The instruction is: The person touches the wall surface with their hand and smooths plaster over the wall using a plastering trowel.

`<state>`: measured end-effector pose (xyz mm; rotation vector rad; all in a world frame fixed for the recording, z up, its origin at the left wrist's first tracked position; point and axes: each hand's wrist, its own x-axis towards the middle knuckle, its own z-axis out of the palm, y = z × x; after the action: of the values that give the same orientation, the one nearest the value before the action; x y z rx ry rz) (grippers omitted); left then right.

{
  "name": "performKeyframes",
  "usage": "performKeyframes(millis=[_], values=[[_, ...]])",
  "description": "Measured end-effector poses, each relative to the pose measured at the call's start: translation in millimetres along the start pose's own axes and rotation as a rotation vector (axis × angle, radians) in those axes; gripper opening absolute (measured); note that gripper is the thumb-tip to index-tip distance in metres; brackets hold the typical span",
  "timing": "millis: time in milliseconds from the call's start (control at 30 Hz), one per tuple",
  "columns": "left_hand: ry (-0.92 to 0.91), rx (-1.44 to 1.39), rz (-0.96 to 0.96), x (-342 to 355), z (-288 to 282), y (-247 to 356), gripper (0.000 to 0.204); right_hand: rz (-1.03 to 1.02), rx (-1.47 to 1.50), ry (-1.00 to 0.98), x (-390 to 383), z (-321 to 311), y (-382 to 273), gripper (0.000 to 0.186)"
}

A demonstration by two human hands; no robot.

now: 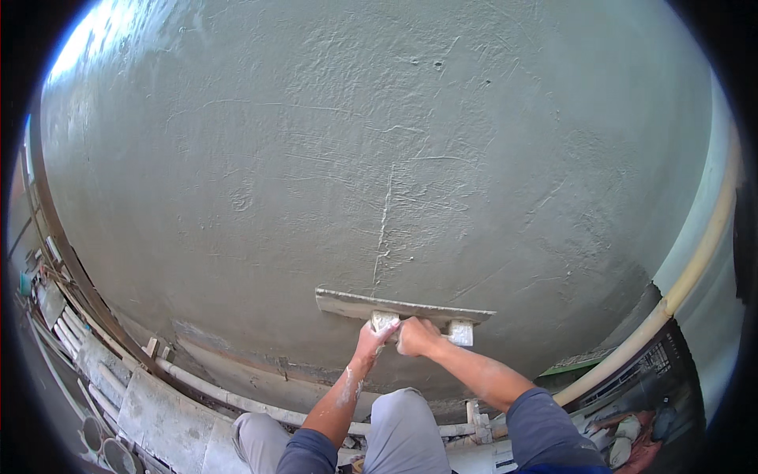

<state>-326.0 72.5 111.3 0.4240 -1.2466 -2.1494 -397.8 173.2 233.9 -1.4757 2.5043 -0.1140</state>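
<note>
A wide wall of wet grey plaster (237,174) fills most of the view. Against its lower middle lies a long plastering trowel (407,306), its blade roughly level and smeared with plaster. My left hand (372,340) is closed at the left end of its handle, by a whitish block. Just beside it, my right hand (416,336) wraps the handle; the fingers are partly hidden. White plaster spots my left wrist and forearm. Above the blade, a thin raised ridge of plaster (384,221) runs upward, with rough streaks around it.
A bamboo pole (671,296) slants along the right side. Grey boards (170,419) lie at lower left, near small buckets (118,456) and a wooden post (67,245). A horizontal pole (221,394) runs low before the wall. A heap of cloth (632,434) sits at lower right.
</note>
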Motion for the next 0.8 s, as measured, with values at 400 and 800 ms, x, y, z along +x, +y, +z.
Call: performKeyframes(millis=[400,800], values=[[-0.273,0.209,0.603,27.6,139.2,250.1,0.033,-0.083,-0.066,0.436,-27.3,-236.3,-34.7,0.027],[-0.474,0.457,0.694,33.7,210.2,434.0,0.096,-0.239,0.040,0.656,-63.2,-434.0,-40.9,0.018]])
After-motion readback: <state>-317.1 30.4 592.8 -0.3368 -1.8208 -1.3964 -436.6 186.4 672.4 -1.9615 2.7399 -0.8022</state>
